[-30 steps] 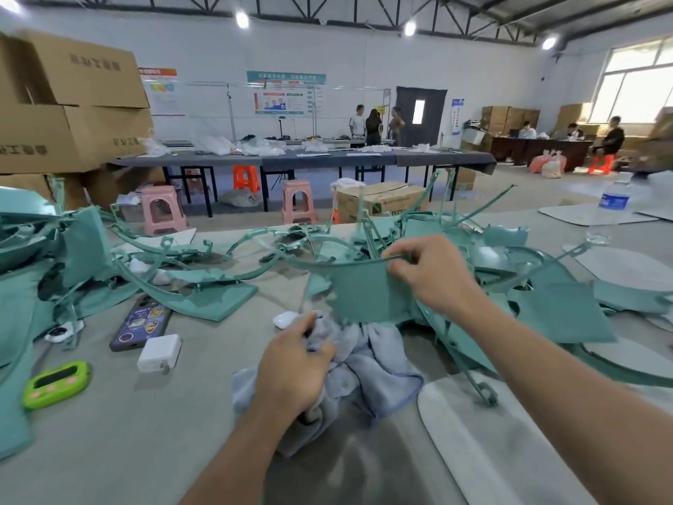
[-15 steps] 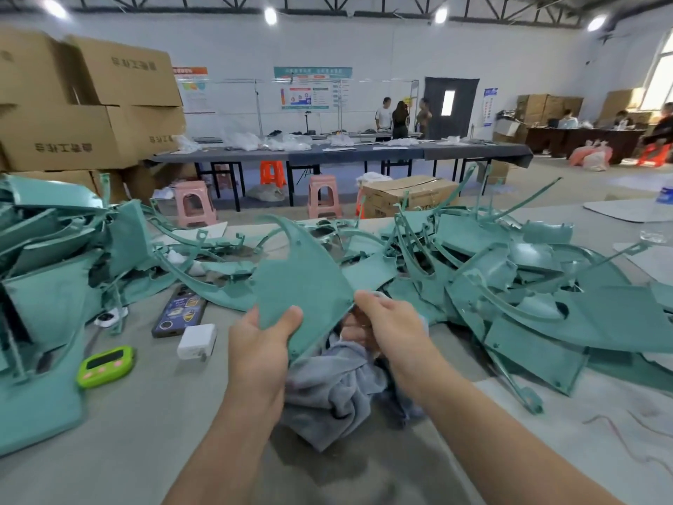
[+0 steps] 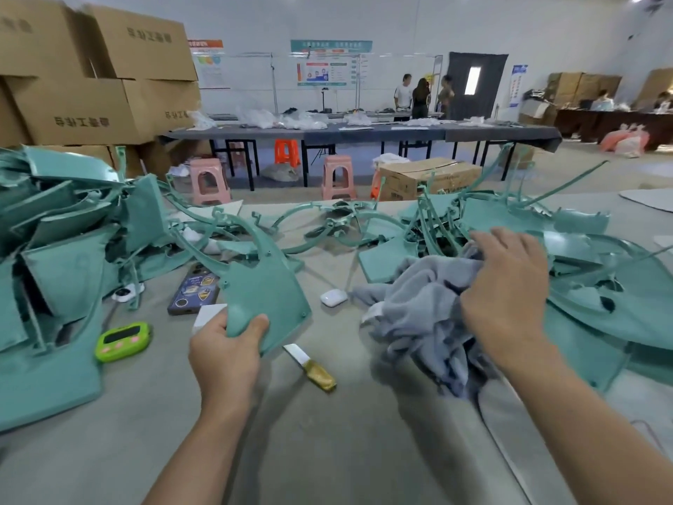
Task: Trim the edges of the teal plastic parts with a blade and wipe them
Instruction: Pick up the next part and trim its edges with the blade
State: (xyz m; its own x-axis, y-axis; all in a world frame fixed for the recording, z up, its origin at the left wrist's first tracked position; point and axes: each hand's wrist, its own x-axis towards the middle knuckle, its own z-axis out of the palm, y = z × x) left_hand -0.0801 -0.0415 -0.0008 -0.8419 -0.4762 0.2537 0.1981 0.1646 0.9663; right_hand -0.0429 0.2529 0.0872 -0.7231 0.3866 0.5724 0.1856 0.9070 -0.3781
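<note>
My left hand (image 3: 227, 353) grips the near corner of a teal plastic part (image 3: 264, 291), a flat panel with a long curved arm reaching up and left. My right hand (image 3: 506, 297) lies on a crumpled grey cloth (image 3: 418, 315) to the right, fingers curled into its folds. A blade with a gold handle (image 3: 311, 366) lies on the grey table between my hands, touched by neither. Piles of more teal parts sit at the left (image 3: 62, 256) and at the right (image 3: 582, 271).
On the table to the left lie a green timer (image 3: 122, 340), a phone (image 3: 195, 289) and a white box partly behind my left hand. A white earbud case (image 3: 333, 297) sits near the cloth. Cardboard boxes (image 3: 98, 74) stack at the back left.
My left hand has carried the teal part away to the left, off the cloth. My right hand has moved right and now holds the cloth alone. The blade has come into view on the table.
</note>
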